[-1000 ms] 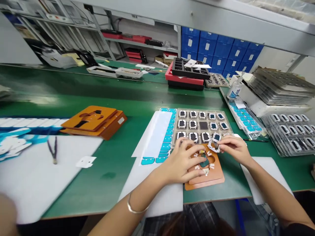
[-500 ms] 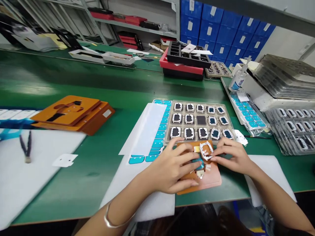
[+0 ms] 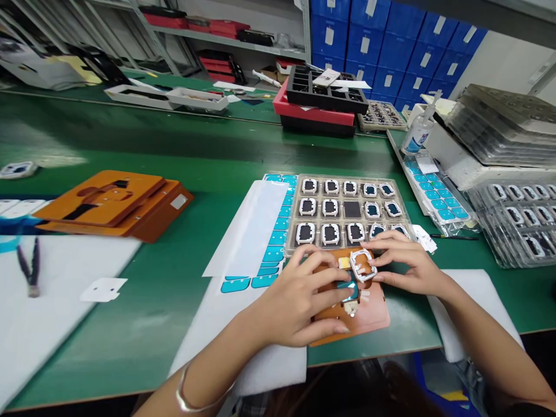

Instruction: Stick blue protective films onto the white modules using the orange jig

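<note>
Now, starting at the far left of the frame: a pair of dark tweezers (image 3: 29,272) lies on a white foam sheet (image 3: 52,313), with a small white paper cut-out (image 3: 103,288) just to the right of it on the same sheet. Above that, left of centre, two stacked orange flat jig plates (image 3: 117,202) rest on the green bench top (image 3: 182,168).

Moving toward the middle, a white backing sheet with rows of teal stickers (image 3: 271,243) lies flat, a translucent film folded over its left half. Touching its right edge is the clear plastic tray of small white-framed parts (image 3: 347,211) (one pocket in the middle row looks dark and unfilled).

Lower centre, the action: the left hand (image 3: 295,301) is spread flat, fingers curled loosely over the left side of a small orange fixture plate (image 3: 369,313), pressing on it rather than gripping; its fingertips sit by a teal piece (image 3: 350,286) in the plate's recess. Right beside it, the right hand (image 3: 408,269) pinches a small white rectangular frame (image 3: 362,263) between thumb and fingers, the frame tilted and resting on the top of the fixture, just below the tray's near edge.

Further right, a second white foam pad (image 3: 473,307) lies under the right forearm. At the right edge, stacked clear trays of parts (image 3: 516,220) sit near a strip of teal stickers (image 3: 436,197) and a clear pump bottle (image 3: 416,136).
</note>
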{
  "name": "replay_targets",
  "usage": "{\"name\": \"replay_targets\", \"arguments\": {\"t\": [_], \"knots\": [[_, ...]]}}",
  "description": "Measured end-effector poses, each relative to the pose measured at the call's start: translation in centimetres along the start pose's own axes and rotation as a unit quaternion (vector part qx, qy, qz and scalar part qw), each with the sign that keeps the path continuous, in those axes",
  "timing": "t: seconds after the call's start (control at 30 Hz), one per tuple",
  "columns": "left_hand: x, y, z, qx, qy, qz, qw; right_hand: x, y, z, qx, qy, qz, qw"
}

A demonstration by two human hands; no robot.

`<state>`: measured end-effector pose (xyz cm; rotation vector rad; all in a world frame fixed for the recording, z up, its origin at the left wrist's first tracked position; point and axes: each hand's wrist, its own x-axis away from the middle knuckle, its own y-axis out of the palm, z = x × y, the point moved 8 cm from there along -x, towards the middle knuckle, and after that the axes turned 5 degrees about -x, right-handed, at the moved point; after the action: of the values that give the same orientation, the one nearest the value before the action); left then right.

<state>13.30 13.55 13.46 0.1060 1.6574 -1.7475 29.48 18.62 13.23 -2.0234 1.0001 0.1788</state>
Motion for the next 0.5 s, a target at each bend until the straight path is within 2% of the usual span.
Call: {"name": "replay_targets", "arguments": {"t": [0.17,0.37,0.43,0.5], "knots": [[-0.2,-0.6,0.1,0.002,-0.005,0.028,1.000,-0.1,-0.1,-0.8,0.042,-0.049,0.024,0.998],[0.2,-2.0,-1.1,-0.012,-0.092,0.130,0.987,0.0,0.3,-2.6,0.047,-0.065,0.079,0.994],[0.4,-2.0,-1.7,-0.019,-0.125,0.128,0.984,0.1,0.9,-3.1,0.040,-0.050,0.093,0.994],[0.4,-1.6,-2.0,-0.024,-0.143,0.099,0.984,0.2,1.5,-3.2,0.034,-0.035,0.092,0.995]]}}
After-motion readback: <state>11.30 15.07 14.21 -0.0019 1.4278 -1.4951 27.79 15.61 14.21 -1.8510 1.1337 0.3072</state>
